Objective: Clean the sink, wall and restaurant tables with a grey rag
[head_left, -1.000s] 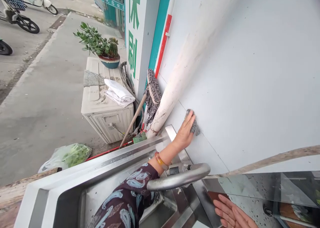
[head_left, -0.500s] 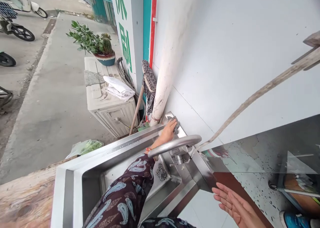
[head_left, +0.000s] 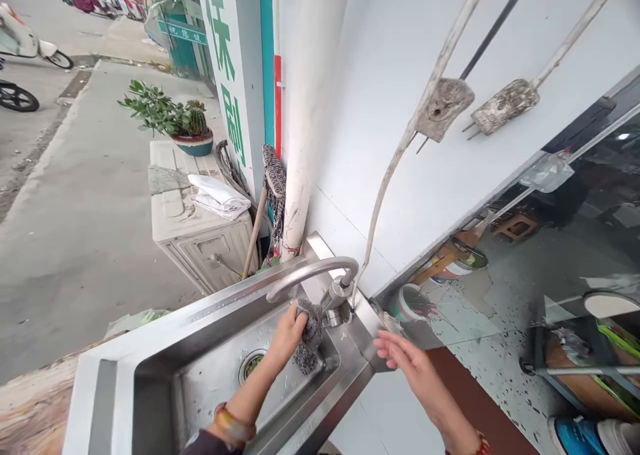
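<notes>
1. Left hand (head_left: 286, 338): fingers closed on a bunched grey cloth (head_left: 313, 320), held above the right part of the steel sink (head_left: 213, 385).
2. Right hand (head_left: 405, 356): open and empty, fingers extended, near the sink's right rim.
3. Tap (head_left: 320, 264): spout arching leftward, just beyond the cloth.
4. Scourer (head_left: 304, 360): on the near side of the cloth; contact between them cannot be told.
5. Drain (head_left: 253, 364): left of the left hand, containing green scraps.
6. Potted plant (head_left: 193, 143): far left, on a white metal unit (head_left: 220, 255).
</notes>
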The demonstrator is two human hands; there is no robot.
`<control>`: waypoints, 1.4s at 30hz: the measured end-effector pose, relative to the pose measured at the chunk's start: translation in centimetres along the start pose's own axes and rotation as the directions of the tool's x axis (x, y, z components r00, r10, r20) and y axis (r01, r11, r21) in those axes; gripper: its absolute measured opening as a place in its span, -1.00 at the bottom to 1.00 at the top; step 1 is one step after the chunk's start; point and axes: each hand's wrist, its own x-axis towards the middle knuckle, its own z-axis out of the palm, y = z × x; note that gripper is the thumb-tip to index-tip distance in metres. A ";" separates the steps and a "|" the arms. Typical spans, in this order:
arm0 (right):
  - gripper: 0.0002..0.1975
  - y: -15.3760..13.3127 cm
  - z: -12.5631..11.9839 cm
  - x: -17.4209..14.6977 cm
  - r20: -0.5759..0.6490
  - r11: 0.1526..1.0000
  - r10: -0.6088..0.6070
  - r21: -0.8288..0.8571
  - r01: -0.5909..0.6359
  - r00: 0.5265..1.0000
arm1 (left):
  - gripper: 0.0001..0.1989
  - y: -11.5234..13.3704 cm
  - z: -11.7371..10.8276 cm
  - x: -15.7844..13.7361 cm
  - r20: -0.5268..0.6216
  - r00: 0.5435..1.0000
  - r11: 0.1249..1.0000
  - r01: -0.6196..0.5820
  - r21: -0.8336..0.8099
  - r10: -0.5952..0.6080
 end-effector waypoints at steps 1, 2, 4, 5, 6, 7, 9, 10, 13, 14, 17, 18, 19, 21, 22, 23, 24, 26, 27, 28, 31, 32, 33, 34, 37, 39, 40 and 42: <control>-0.36 -0.6 1.1 0.4 0.043 0.996 -0.087 -0.014 0.088 0.995 | -0.69 0.4 1.3 -1.8 0.044 0.999 0.999 -0.022 -0.034 0.024; -0.37 -1.1 2.2 0.8 0.094 0.983 -0.176 -0.038 0.180 0.980 | -0.65 0.8 2.7 -3.4 0.094 0.995 0.996 -0.026 -0.090 0.034; -0.36 -1.4 4.5 1.3 0.183 0.927 -0.329 -0.125 0.354 0.927 | -0.58 1.9 5.2 -6.3 0.122 0.992 0.964 0.043 -0.261 -0.012; -0.37 -1.3 5.4 1.5 0.207 0.888 -0.385 -0.183 0.422 0.900 | -0.54 2.5 6.0 -7.3 0.147 0.988 0.920 0.109 -0.376 -0.057; -0.40 -1.0 6.1 1.7 0.219 0.846 -0.431 -0.239 0.476 0.876 | -0.51 3.1 6.4 -8.1 0.200 0.975 0.861 0.180 -0.476 -0.093; -0.45 -0.7 6.5 1.8 0.229 0.805 -0.471 -0.285 0.521 0.852 | -0.49 3.6 6.3 -8.6 0.273 0.956 0.800 0.248 -0.546 -0.110; -0.55 -0.4 6.3 1.9 0.266 0.714 -0.549 -0.344 0.610 0.792 | -0.46 4.1 5.3 -9.3 0.419 0.902 0.742 0.349 -0.572 -0.102; -0.55 -0.7 5.7 1.9 0.289 0.658 -0.590 -0.370 0.656 0.754 | -0.44 4.1 4.5 -9.6 0.464 0.880 0.753 0.372 -0.543 -0.101; -0.48 -4.3 2.5 1.5 0.237 0.447 -0.742 -0.521 0.727 0.627 | -0.37 3.1 2.1 -10.4 0.406 0.901 0.805 0.353 -0.476 -0.155; -0.48 -6.6 1.0 1.3 0.179 0.367 -0.802 -0.606 0.706 0.570 | -0.35 2.6 1.5 -10.7 0.350 0.920 0.814 0.335 -0.474 -0.175; -0.53 -15.8 -3.6 0.7 0.066 0.112 -0.947 -0.847 0.519 0.314 | -0.35 1.3 0.4 -11.5 0.199 0.958 0.841 0.278 -0.464 -0.206; -0.55 -19.0 -4.9 0.7 0.082 0.030 -0.969 -0.898 0.438 0.233 | -0.36 1.1 0.2 -11.7 0.175 0.962 0.851 0.267 -0.453 -0.208; -0.56 -21.9 -5.9 0.9 0.111 -0.041 -0.977 -0.935 0.352 0.182 | -0.37 1.0 0.2 -11.8 0.160 0.965 0.858 0.258 -0.444 -0.208; -0.58 -25.5 -6.7 2.0 0.186 -0.148 -0.967 -0.966 0.213 0.172 | -0.39 1.1 0.1 -11.8 0.149 0.967 0.861 0.251 -0.442 -0.206; -0.59 -25.9 -6.5 3.0 0.221 -0.186 -0.953 -0.967 0.173 0.209 | -0.41 1.2 0.1 -11.8 0.150 0.967 0.858 0.253 -0.446 -0.207; -0.60 -25.2 -5.9 4.1 0.259 -0.222 -0.929 -0.962 0.161 0.267 | -0.42 1.3 0.1 -11.8 0.153 0.966 0.855 0.254 -0.452 -0.206; -0.61 -23.6 -5.0 5.3 0.297 -0.252 -0.893 -0.952 0.173 0.337 | -0.43 1.4 0.0 -11.9 0.165 0.965 0.851 0.256 -0.457 -0.202; -0.63 -18.7 -2.5 7.4 0.370 -0.288 -0.786 -0.928 0.236 0.496 | -0.45 1.2 -0.6 -12.1 0.204 0.960 0.846 0.268 -0.460 -0.192; -0.65 -16.1 -1.2 8.0 0.403 -0.299 -0.719 -0.915 0.272 0.567 | -0.44 0.8 -1.1 -12.2 0.222 0.956 0.844 0.277 -0.460 -0.192; -0.66 -13.8 -0.2 8.4 0.440 -0.309 -0.649 -0.898 0.313 0.620 | -0.43 0.4 -1.7 -12.5 0.233 0.952 0.840 0.287 -0.460 -0.198; -0.67 -12.1 0.8 7.7 0.549 -0.334 -0.504 -0.836 0.436 0.667 | -0.41 -1.1 -3.6 -13.4 0.205 0.946 0.818 0.321 -0.478 -0.252; -0.67 -13.7 0.4 7.1 0.566 -0.336 -0.501 -0.824 0.456 0.654 | -0.40 -1.6 -4.1 -13.7 0.181 0.945 0.808 0.328 -0.489 -0.274; -0.66 -16.0 -0.3 6.6 0.558 -0.335 -0.541 -0.829 0.447 0.630 | -0.39 -1.8 -4.5 -14.0 0.158 0.944 0.799 0.331 -0.502 -0.291; -0.65 -18.9 -1.2 6.3 0.528 -0.329 -0.598 -0.848 0.416 0.603 | -0.39 -2.0 -4.8 -14.1 0.139 0.943 0.792 0.330 -0.513 -0.303; -0.61 -26.7 -3.3 6.6 0.349 -0.260 -0.837 -0.931 0.256 0.420 | -0.41 -1.7 -4.8 -14.0 0.098 0.949 0.783 0.305 -0.542 -0.301; -0.60 -27.8 -3.1 7.9 0.278 -0.166 -0.863 -0.945 0.281 0.423 | -0.43 -1.4 -4.6 -13.7 0.106 0.950 0.780 0.302 -0.548 -0.294; -0.60 -26.7 -2.3 8.6 0.272 -0.119 -0.837 -0.938 0.326 0.476 | -0.43 -1.4 -4.5 -13.5 0.117 0.949 0.778 0.308 -0.548 -0.293; -0.59 -22.0 0.2 9.6 0.304 -0.033 -0.741 -0.907 0.419 0.599 | -0.43 -1.7 -4.7 -13.5 0.134 0.944 0.767 0.323 -0.555 -0.301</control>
